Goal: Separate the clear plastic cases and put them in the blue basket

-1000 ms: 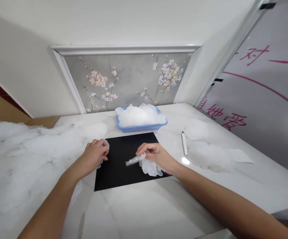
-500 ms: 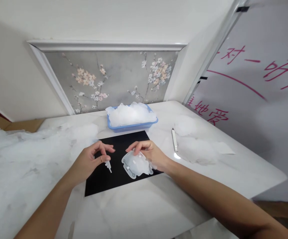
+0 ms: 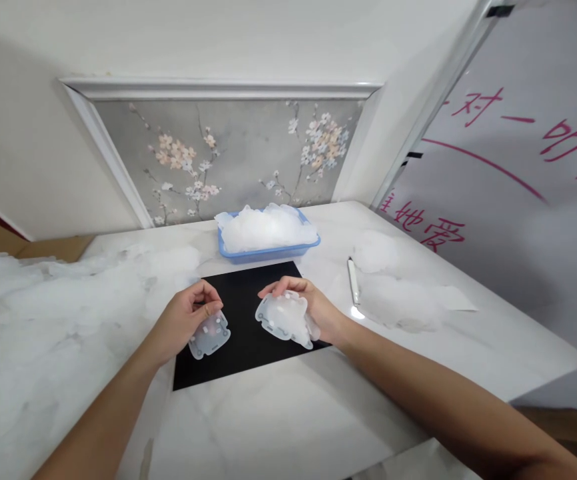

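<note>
My left hand (image 3: 184, 322) pinches a small translucent plastic piece (image 3: 209, 334) with white dots, held flat-side up over the left edge of a black mat (image 3: 248, 347). A larger translucent plastic piece (image 3: 283, 319) of the same kind sits in my right hand (image 3: 313, 310), fingers curled over its top edge, above the mat's right half. The two pieces are apart, about a hand's width between them.
A blue tray (image 3: 268, 253) heaped with translucent pieces stands behind the mat. White heaps of the same material lie at the left (image 3: 43, 313) and right (image 3: 393, 293) on the marble table. A white pen (image 3: 353, 281) lies right of the mat. A whiteboard (image 3: 508, 180) with red writing stands at right.
My left hand has turned its small piece from edge-on to flat, facing up. My right hand lifted its piece slightly and moved it a little to the right.
</note>
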A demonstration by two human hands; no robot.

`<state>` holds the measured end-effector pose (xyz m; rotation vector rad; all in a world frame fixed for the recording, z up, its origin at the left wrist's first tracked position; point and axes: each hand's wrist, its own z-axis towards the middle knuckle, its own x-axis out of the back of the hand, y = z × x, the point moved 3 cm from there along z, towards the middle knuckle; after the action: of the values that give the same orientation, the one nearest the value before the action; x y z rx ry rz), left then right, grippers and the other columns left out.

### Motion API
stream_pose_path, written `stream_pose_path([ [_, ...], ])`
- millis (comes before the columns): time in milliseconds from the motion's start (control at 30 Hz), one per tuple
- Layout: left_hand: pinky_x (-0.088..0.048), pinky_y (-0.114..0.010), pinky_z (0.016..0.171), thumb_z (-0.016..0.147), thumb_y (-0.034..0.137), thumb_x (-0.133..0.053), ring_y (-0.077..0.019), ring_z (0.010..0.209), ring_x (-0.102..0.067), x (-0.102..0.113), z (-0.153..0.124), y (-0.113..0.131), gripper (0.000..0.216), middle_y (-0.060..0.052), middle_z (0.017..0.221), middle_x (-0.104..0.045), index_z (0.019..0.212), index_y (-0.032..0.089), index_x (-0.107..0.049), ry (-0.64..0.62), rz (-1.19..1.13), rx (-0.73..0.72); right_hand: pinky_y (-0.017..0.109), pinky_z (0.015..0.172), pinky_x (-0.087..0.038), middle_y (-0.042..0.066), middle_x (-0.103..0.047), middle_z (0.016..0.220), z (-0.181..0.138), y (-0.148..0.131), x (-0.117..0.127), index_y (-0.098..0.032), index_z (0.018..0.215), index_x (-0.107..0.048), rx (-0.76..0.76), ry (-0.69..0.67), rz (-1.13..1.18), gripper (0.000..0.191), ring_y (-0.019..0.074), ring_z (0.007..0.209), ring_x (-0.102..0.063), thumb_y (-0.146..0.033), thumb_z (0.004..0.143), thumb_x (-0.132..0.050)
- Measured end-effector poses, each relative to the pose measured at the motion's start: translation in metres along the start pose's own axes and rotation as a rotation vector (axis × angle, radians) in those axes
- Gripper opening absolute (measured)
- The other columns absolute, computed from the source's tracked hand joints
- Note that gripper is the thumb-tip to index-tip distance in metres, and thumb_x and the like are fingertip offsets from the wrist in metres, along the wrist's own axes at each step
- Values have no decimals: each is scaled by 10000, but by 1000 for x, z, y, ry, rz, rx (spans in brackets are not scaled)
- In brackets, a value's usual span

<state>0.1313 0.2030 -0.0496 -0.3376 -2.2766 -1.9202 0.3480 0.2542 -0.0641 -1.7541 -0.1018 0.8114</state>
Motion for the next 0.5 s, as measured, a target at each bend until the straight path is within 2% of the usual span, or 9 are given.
stream_pose_path([
  [200,-400,-203,492,780,453,-654,-103,574,-548,-3,3,-7,299,16,729,-582,842,187,-532,-41,-68,27,267,545,-438,69,-698,929,-1,0,0,-172,575,-638,14,-31,-17,84,166,651,-602,-228,611,-689],
  [300,-421,-209,560,766,410,-674,-112,662,-582,-9,4,-10,275,2,810,-611,867,182,-558,-44,-176,61,282,526,-392,78,-643,738,-3,-4,1,-171,515,-565,91,-119,-67,229,170,599,-541,-325,677,-618],
  [400,-440,-222,597,760,360,-671,-122,712,-598,-17,2,-12,256,-21,906,-624,916,179,-577,-66,-272,118,270,494,-284,14,-424,509,-6,-8,2,-190,492,-461,169,-129,-318,387,129,498,-379,-422,790,-546],
  [433,-457,-234,625,762,340,-666,-130,738,-610,-19,2,-12,249,-28,938,-625,931,179,-581,-79,-300,132,266,494,-256,-7,-362,498,-6,-10,2,-195,495,-418,195,-111,-455,417,117,490,-328,-438,806,-552],
  [500,-489,-261,689,769,307,-652,-143,786,-626,-21,1,-13,237,-37,989,-625,959,182,-585,-95,-344,142,265,522,-259,-18,-337,540,-8,-12,1,-199,515,-364,267,-94,-738,432,118,532,-329,-414,789,-619],
])
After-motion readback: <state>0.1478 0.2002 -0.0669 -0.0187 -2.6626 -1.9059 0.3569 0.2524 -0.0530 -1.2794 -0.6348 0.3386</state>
